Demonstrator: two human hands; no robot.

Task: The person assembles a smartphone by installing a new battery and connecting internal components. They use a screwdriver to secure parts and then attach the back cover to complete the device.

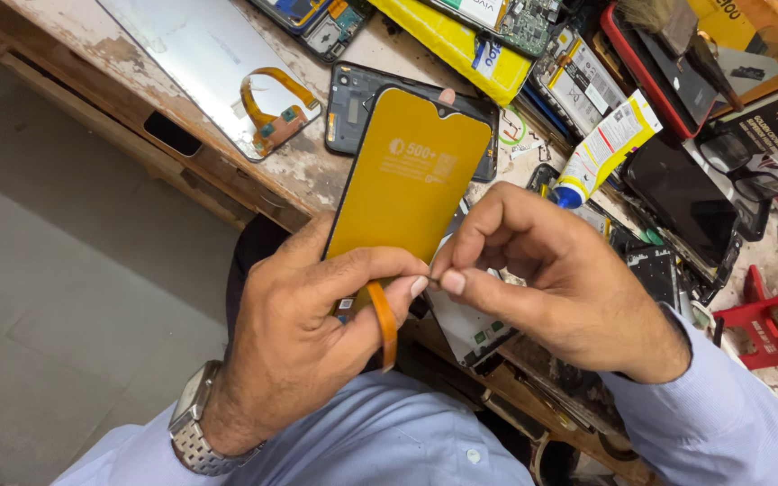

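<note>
At frame centre, the left hand (317, 315) gripped the yellow-backed phone screen (411, 175), steadying it upright. The right hand (542, 270) pinched closed at its lower edge, beside the orange ribbon cable (385, 328).

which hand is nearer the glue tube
Right. The right hand lies just below the glue tube; the left hand is farther off, holding the yellow screen panel.

Light blue button-up shirt, long sleeves; silver metal link watch (193, 423) on left wrist.
</note>
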